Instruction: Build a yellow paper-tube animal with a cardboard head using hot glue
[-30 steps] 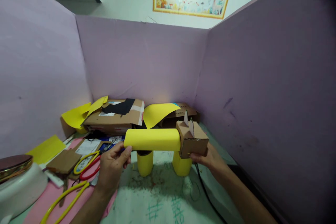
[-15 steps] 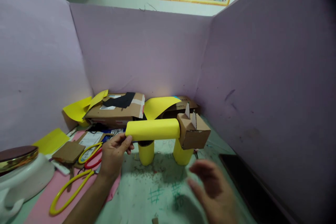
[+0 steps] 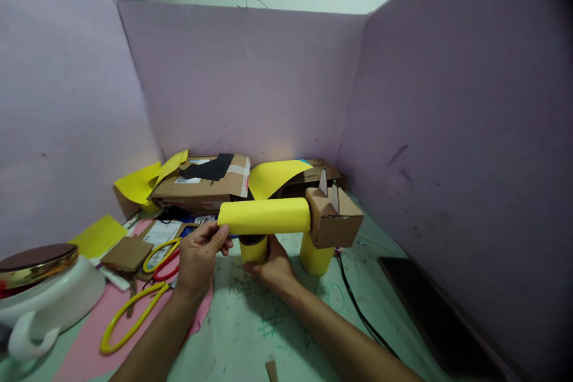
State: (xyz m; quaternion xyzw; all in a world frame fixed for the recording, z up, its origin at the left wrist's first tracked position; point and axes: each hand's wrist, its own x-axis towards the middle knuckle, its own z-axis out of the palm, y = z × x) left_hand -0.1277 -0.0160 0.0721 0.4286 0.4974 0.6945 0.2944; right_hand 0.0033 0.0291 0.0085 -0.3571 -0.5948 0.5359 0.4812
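Plain yellow on tube [image 3: 264,216] and both short cylinders [image 3: 316,258]; plain brown on cardboard box [image 3: 340,224]. Pale green scribbled with darker green on table [image 3: 237,340]; smudged lilac on walls [image 3: 242,83]; pink on sheet [image 3: 85,337]; white on mug [image 3: 85,295].

Left hand [image 3: 199,258] on yellow tube [image 3: 264,216], right hand [image 3: 276,270] around short cylinder [image 3: 253,252]

I have room above the counter [image 3: 237,325], lower centre. The long yellow tube [image 3: 264,216] blocks mid-frame; scissors [image 3: 106,341] crowd lower left.

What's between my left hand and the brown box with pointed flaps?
The head view shows the long yellow piece spanning from your left hand to the brown box.
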